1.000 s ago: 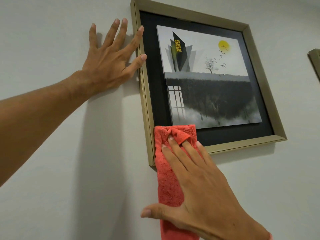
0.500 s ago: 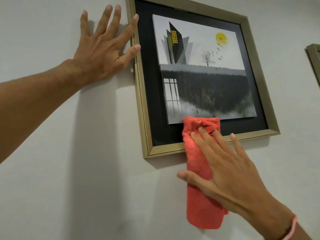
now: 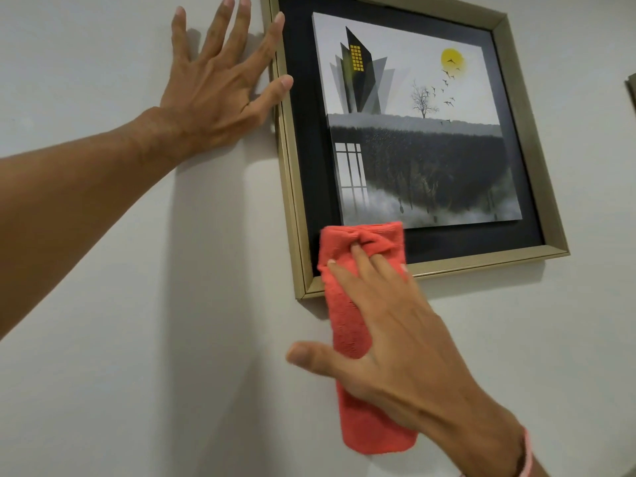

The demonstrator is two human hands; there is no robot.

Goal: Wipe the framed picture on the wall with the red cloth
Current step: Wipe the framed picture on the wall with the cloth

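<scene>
1. Framed picture (image 3: 423, 132), head view: hangs on white wall (image 3: 137, 339), upper centre-right. Gold-coloured frame, black mat, raised canvas panel inside. Top edge cut off by view.
2. Canvas artwork: dark angular building w/ yellow windows, yellow sun, birds, bare tree, dark lower field, pale window shape at lower left.
3. Red cloth (image 3: 347, 325): folded into long strip, running approx. vertical. Upper end lies over frame's lower-left corner area, covering bottom rail and black mat, top edge touching canvas bottom edge. Lower end hangs down against wall below frame.
4. Right hand (image 3: 395, 342): flat on cloth, pressing it to frame and wall. Fingers (image 3: 364, 266) extended, close together; two middle fingertips tucked under a bunched fold at cloth's top. Thumb stuck out to the left, off the cloth. Little finger mostly hidden; tip just shows at cloth's right edge.
5. Left hand (image 3: 213, 94): palm flat on wall, just left of frame. Fingers spread wide. Index tip and thumb tip touch frame's left rail; other three fingers on bare wall.
6. Pink band (image 3: 526, 456): on right wrist, lower right.
7. Second frame (image 3: 632, 91): sliver of an edge at far right of view, well apart from first; details n/a.
</scene>
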